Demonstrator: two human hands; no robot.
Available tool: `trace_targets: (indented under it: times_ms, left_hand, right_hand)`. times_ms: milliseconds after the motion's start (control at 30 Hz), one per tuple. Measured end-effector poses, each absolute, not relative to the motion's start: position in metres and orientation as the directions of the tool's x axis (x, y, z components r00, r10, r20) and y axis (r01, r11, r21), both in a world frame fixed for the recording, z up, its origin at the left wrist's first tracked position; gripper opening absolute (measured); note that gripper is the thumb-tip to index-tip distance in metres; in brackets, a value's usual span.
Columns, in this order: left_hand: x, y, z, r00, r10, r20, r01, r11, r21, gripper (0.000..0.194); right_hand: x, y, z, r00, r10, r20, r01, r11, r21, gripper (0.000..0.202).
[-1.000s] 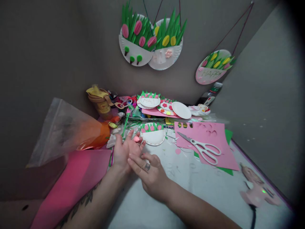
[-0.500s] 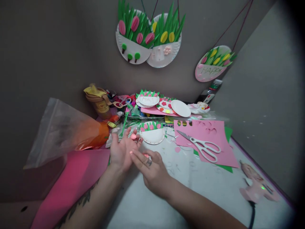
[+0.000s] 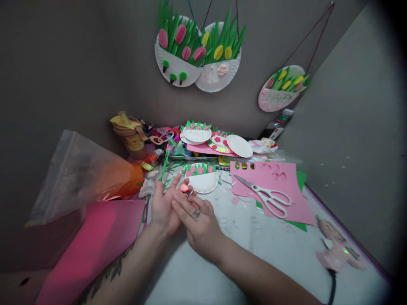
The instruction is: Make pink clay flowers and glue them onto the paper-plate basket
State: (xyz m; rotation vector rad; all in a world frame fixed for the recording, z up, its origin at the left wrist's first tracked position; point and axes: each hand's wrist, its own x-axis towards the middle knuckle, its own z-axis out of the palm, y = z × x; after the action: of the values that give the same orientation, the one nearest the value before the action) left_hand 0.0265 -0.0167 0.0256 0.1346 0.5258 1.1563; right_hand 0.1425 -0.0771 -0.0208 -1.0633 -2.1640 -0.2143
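My left hand [image 3: 165, 209] is turned palm up over the table, thumb and index finger stretched out. Its other fingers curl around a small lump of soft pink clay [image 3: 184, 187]. Across that palm lie the extended fingertips of my right hand [image 3: 202, 220], pressed flat; whatever is beneath them is hidden. A bit of pink shows by the right hand's curled fingers. Just beyond both hands rests a folded white paper plate [image 3: 203, 183] with green paper grass and pink paper tulips along its top.
White-handled scissors [image 3: 270, 197] lie on pink paper [image 3: 286, 178] at the right. A pink device [image 3: 337, 254] with a cable sits near the right edge. Leftward are a plastic bag [image 3: 79, 178] and a lidded cup [image 3: 129, 135]. Decorated plates [image 3: 179, 70] hang on the wall.
My right fingertips have come down onto my left palm, covering the pink bit seen at their tips. The left fingers have shifted slightly right with the pink lump. The view has turned a little.
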Motion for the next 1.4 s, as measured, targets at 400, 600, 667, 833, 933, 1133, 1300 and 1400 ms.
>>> trace_targets:
  times_ms: [400,600,667,833,933,1133,1300,1400]
  left_hand:
    - [0.0267,-0.0182,0.0266,0.245,0.937,-0.249,-0.867,0.327,0.376,0.060]
    - [0.0265,-0.0179,0.0261,0.293,0.910,-0.292,-0.845,0.390,0.365,0.057]
    - [0.0262,-0.0176,0.0265,0.257,0.936,-0.243,-0.870,0.333,0.364,0.058]
    - [0.0272,-0.0190,0.0282,0.291,0.893,-0.342,-0.828,0.415,0.377,0.058]
    - [0.0270,-0.0189,0.0286,0.237,0.936,-0.262,-0.865,0.326,0.381,0.058]
    - [0.0292,-0.0216,0.0295,0.262,0.906,-0.331,-0.833,0.386,0.396,0.058]
    - [0.0290,-0.0212,0.0294,0.225,0.935,-0.273,-0.868,0.319,0.380,0.058]
    - [0.0281,-0.0211,0.0291,0.271,0.897,-0.348,-0.826,0.403,0.394,0.057]
  right_hand:
    - [0.1443,-0.0788,-0.0190,-0.482,0.580,0.657,0.695,0.709,-0.117,0.054]
    - [0.1433,-0.0780,-0.0186,-0.413,0.628,0.660,0.720,0.669,-0.186,0.054]
    - [0.1433,-0.0782,-0.0189,-0.454,0.583,0.673,0.682,0.714,-0.158,0.053]
    - [0.1426,-0.0788,-0.0200,-0.397,0.634,0.664,0.729,0.657,-0.192,0.056]
    - [0.1422,-0.0807,-0.0202,-0.427,0.630,0.649,0.729,0.664,-0.165,0.058]
    - [0.1401,-0.0805,-0.0196,-0.383,0.646,0.660,0.764,0.623,-0.167,0.057]
    - [0.1404,-0.0796,-0.0202,-0.443,0.599,0.667,0.723,0.679,-0.130,0.059]
    - [0.1409,-0.0802,-0.0201,-0.394,0.654,0.646,0.762,0.626,-0.169,0.061]
